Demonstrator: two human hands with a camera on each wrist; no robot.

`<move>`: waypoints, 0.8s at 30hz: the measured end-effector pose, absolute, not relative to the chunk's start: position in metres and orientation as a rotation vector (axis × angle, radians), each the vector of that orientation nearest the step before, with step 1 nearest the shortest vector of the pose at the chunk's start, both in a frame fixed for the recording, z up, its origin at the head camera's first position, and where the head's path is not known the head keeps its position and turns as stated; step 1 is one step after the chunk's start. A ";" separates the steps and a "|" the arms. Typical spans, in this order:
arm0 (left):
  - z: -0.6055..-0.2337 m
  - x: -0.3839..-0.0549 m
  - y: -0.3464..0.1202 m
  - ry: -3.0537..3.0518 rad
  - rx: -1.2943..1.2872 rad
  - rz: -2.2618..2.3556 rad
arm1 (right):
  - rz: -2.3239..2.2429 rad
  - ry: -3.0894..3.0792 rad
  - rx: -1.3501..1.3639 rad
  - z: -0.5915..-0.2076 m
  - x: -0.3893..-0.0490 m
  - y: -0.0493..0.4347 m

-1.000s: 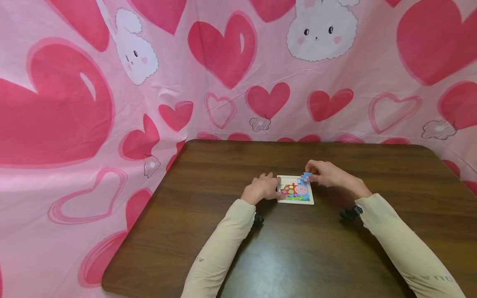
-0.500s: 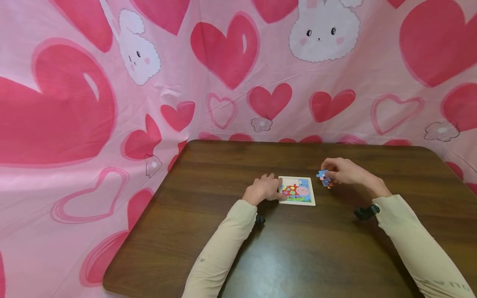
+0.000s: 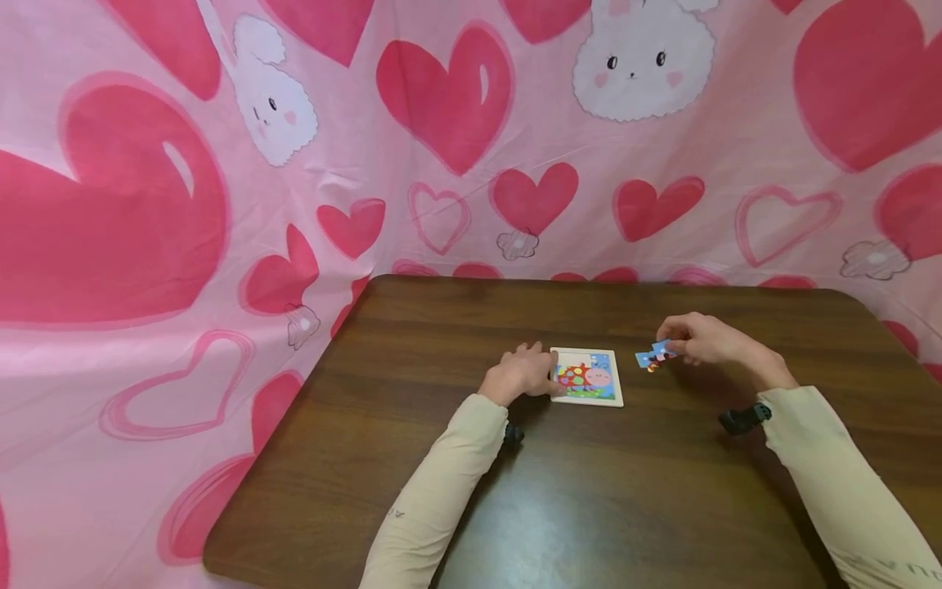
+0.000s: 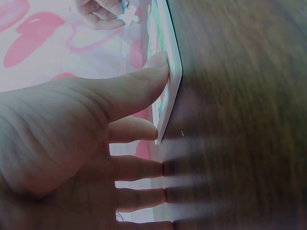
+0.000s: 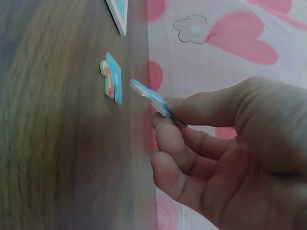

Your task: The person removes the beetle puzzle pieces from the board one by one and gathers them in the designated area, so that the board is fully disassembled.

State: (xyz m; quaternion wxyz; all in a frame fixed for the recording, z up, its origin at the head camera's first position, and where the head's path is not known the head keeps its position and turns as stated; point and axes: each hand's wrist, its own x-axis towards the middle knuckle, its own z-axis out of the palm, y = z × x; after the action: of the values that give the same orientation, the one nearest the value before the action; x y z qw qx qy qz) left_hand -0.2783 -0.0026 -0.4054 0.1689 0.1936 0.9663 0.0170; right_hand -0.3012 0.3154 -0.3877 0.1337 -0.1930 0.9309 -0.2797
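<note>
A small jigsaw puzzle board (image 3: 586, 402) with a pale rim lies on the table, showing a pink-faced figure with a spotted red body; a blank pale patch shows at its upper left. My left hand (image 3: 521, 372) rests at its left side. In the left wrist view the thumb (image 4: 139, 88) presses on the rim, and the straight fingers touch the corner and the tabletop. Right of the board, my right hand (image 3: 708, 339) pinches a blue puzzle piece (image 5: 152, 98) between thumb and fingers, raised off the table. Another puzzle piece (image 5: 113, 79) lies on the table beside it.
The brown wooden table (image 3: 456, 327) has rounded corners. Behind it and on the left hangs a pink cloth (image 3: 441, 204) with hearts and rabbits. A dark wrist-worn device (image 3: 745, 419) sits under the right wrist.
My right hand has moved right, away from the board, with a puzzle piece lifted from its upper right corner. A second piece has come into sight. The left hand stays at the board.
</note>
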 end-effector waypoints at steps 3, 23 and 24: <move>-0.404 -0.278 -0.003 2.742 0.535 0.054 | -0.825 2.688 -0.562 -0.390 -0.304 0.319; -0.404 -0.277 -0.003 2.740 0.535 0.044 | -0.810 2.640 -0.485 -0.401 -0.307 0.334; -0.404 -0.277 -0.003 2.739 0.535 0.040 | -0.812 2.638 -0.482 -0.402 -0.308 0.334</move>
State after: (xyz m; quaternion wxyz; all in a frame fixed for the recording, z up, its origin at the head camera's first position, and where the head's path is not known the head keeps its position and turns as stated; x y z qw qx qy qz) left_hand -0.2770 -0.0033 -0.4038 0.1741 0.1888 0.9663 0.0140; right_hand -0.3079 0.3339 -0.4020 0.1690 -0.1695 0.9279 -0.2857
